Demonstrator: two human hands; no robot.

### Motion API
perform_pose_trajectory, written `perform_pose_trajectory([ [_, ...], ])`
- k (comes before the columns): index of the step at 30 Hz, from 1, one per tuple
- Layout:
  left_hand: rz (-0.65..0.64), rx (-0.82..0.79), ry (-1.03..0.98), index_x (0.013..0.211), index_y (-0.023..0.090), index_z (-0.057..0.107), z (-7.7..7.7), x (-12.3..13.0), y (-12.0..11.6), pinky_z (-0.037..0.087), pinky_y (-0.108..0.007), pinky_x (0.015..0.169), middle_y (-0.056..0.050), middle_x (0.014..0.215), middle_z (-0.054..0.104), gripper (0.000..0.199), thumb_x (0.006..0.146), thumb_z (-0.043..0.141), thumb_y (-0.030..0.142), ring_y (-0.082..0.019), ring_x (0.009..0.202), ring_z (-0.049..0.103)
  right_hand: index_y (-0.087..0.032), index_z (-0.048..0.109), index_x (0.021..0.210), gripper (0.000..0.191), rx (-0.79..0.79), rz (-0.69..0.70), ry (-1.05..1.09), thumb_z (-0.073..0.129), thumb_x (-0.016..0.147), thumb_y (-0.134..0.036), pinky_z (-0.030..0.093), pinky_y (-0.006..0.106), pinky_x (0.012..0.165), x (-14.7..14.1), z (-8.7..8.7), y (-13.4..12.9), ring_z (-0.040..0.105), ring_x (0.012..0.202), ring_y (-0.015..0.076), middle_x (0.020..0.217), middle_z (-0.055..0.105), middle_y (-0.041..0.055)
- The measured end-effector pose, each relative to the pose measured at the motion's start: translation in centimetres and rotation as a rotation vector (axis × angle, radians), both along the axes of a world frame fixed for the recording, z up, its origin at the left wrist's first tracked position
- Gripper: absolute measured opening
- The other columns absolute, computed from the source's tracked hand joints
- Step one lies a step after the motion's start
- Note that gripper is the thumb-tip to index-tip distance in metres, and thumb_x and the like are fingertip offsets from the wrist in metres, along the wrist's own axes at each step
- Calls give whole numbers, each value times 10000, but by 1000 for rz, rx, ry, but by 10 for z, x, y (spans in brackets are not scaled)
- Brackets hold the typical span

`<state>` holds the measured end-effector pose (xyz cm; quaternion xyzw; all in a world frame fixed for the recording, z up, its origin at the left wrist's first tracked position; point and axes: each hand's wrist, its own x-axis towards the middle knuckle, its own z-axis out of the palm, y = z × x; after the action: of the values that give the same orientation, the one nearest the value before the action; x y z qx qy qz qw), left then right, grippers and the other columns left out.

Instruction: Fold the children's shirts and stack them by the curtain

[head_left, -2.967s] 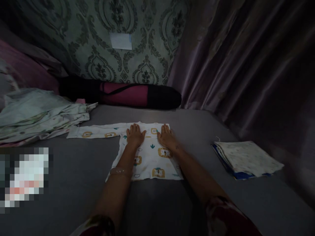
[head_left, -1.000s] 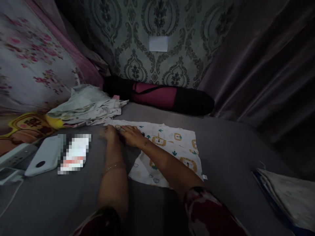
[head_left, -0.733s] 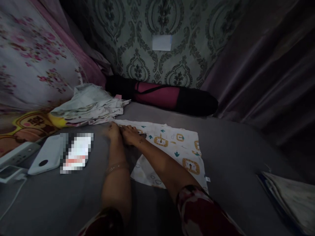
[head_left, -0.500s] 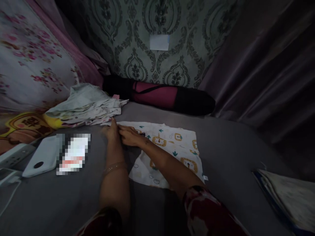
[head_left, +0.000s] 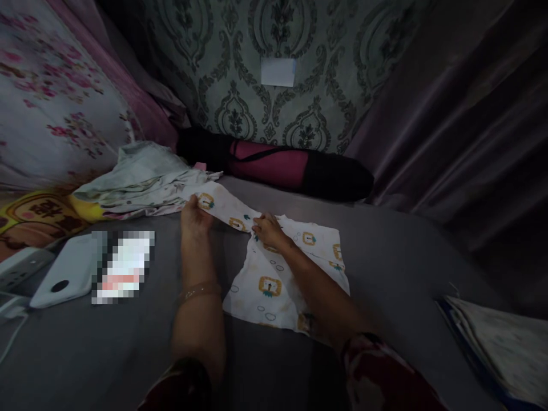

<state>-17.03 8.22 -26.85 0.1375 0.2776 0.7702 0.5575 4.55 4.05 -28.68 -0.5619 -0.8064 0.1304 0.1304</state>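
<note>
A small white shirt (head_left: 257,297) printed with yellow lion faces and green leaves lies spread on the grey bed sheet. Its sleeve stretches up and to the left between my hands. At the sleeve's far end, my left hand (head_left: 197,216) is closed on the cloth, its fingers partly hidden behind it. My right hand (head_left: 270,231) pinches the shirt where sleeve and body meet. My right forearm passes over the shirt's body and hides part of it.
Crumpled pale clothes (head_left: 141,171) lie beyond my left hand. A white power bank (head_left: 68,274), a power strip (head_left: 25,265) and a blurred-out object (head_left: 124,265) are at left. A black and pink rolled bag (head_left: 269,165) lies along the wall. Folded cloth (head_left: 505,342) lies at right.
The sleeve is now drawn out toward the upper left. My right hand has moved right, away from my left hand, to the shirt's shoulder; my left hand has shifted slightly up.
</note>
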Motion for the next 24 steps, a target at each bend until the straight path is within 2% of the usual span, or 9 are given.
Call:
perform_pose_trajectory([
  [2,9,11,-40,1060,159,609,11,4,-5,469,-339,994,-77,983,715,241,931,406,165,-179,1063,642,-190,629,1205,358,-55,-10,-46,507,923,-375,337,339,1029,-4,4,0,446,1233,253,1362,468,126],
  [5,-3,48,-43,1081,171,610,26,13,-9,460,-356,1017,-72,994,718,249,933,411,151,-184,1065,646,-192,472,1388,556,-158,-13,-115,462,920,-491,280,407,1074,-8,12,1,332,1336,310,1519,306,130],
  [9,-29,101,-19,1046,180,624,41,30,-13,458,-341,1021,-60,991,718,237,948,408,176,-178,1068,645,-145,281,1503,827,-268,-44,-155,423,869,-657,217,440,1106,-15,18,2,207,1405,347,1584,184,133],
  [13,-56,153,25,946,185,630,48,45,-15,473,-301,984,-42,951,716,214,944,416,185,-150,1018,653,-97,242,1511,965,-235,-105,-156,386,819,-754,223,457,1100,-24,14,1,210,1401,357,1583,175,164],
  [16,-39,139,81,858,200,615,47,57,-15,491,-270,937,-19,894,709,149,911,477,175,-141,965,659,-85,299,1482,955,-171,-153,-127,422,805,-748,253,466,1082,-29,10,-1,286,1364,355,1549,252,193],
  [19,-33,143,175,832,199,593,46,70,-15,509,-270,889,-8,855,696,97,888,519,172,-149,935,660,-106,369,1445,928,-175,-138,-28,533,766,-717,257,487,1090,-26,11,1,280,1376,367,1557,236,192],
  [21,-26,160,232,853,196,594,47,78,-16,511,-278,877,-15,875,696,61,879,541,183,-161,953,655,-130,440,1400,838,-170,-111,127,609,759,-643,296,457,1088,-18,15,3,310,1375,347,1546,271,179],
  [24,-35,169,291,902,197,611,48,92,-18,495,-290,895,-27,948,696,58,855,602,229,-179,1013,641,-147,551,1289,546,-141,-203,484,611,834,-444,424,376,1002,7,21,0,527,1217,267,1360,521,148],
])
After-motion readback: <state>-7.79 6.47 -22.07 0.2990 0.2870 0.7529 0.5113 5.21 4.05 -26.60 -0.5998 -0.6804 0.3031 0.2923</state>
